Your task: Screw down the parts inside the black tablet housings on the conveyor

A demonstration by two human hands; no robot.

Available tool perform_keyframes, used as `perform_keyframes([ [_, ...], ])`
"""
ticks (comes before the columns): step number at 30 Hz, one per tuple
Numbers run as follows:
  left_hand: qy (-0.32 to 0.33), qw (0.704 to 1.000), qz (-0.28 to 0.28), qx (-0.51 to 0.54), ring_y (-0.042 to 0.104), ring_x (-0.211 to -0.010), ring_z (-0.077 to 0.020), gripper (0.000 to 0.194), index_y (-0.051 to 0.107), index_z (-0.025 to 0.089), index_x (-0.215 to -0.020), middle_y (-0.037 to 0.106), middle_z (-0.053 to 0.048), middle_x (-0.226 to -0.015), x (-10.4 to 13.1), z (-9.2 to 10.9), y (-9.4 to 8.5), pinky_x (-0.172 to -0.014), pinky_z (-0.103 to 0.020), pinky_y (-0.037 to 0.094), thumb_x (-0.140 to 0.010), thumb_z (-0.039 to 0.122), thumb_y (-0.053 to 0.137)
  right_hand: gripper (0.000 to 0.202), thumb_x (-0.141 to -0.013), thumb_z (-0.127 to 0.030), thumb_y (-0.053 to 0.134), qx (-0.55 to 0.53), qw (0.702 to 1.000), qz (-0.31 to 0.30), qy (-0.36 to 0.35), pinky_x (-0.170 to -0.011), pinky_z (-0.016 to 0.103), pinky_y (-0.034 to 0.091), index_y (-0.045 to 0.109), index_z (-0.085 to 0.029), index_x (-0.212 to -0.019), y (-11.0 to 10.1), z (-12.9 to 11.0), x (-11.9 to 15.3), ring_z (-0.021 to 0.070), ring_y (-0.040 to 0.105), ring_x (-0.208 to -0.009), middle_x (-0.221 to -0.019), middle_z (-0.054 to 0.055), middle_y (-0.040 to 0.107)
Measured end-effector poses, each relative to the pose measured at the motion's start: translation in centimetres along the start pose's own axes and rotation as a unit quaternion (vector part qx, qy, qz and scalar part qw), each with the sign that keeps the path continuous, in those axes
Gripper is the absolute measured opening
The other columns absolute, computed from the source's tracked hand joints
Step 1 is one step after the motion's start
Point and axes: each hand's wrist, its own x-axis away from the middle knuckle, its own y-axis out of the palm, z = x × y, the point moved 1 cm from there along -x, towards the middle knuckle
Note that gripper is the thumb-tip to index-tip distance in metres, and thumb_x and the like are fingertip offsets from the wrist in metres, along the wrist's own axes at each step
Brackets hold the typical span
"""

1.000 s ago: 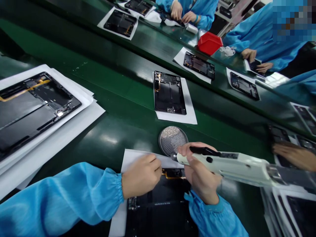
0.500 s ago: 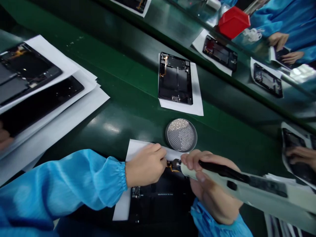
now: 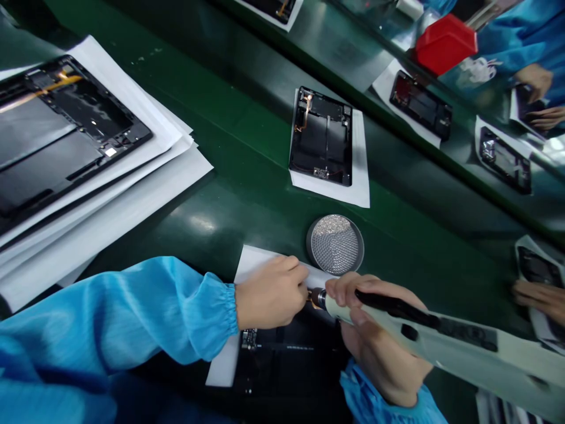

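Observation:
My right hand [image 3: 379,335] is wrapped round a pale electric screwdriver [image 3: 468,353] with a black lever, its metal tip pointing left. That tip meets the upper part of a dark open tablet body [image 3: 286,365], lying on white paper [image 3: 223,365]. My left hand [image 3: 271,292] has its fingers curled together right at the tip; what they hold, if anything, is hidden. Just above the hands stands a round dish [image 3: 336,244] with a dimpled silvery inside.
Another open tablet [image 3: 324,138] lies on paper beyond the dish. Stacked tablets between paper sheets [image 3: 66,129] are at left. Across the bench are phone-like units [image 3: 421,106], a red bin [image 3: 445,44], a person's hands [image 3: 536,82], and another hand [image 3: 541,297] at right.
The view has shifted slightly, so most things sit further right. At the left stack, a hand at the edge has gone and the top tablet shows more fully. My hands keep their pose.

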Motion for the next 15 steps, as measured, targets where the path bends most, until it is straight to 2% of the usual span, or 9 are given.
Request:
perform_keyframes([
  [9,-0.003,1.0,-0.012,-0.008,0.046,-0.075,-0.0211,0.018,0.063,0.013,-0.072,0.05,-0.007,-0.074,-0.1,0.0,-0.1,-0.064,-0.036,0.036,-0.089,0.016,0.06,0.023,-0.085,-0.004,0.06,0.017,1.0,-0.018,-0.013,-0.068,0.041,0.05,0.065,-0.021,-0.101,0.0,0.7,0.8,0.0194,0.058,-0.075,-0.08,0.003,0.059],
  [15,0.007,0.999,-0.026,-0.04,0.047,-0.078,-0.0233,0.011,0.064,0.012,-0.078,0.051,-0.007,-0.077,0.1,0.0,0.3,-0.063,-0.037,0.036,-0.087,0.015,0.059,0.019,-0.086,-0.01,0.063,0.027,0.999,-0.021,-0.011,-0.071,0.04,0.05,0.066,-0.024,-0.1,0.0,1.4,0.8,0.0195,0.058,-0.077,-0.079,0.002,0.059],
])
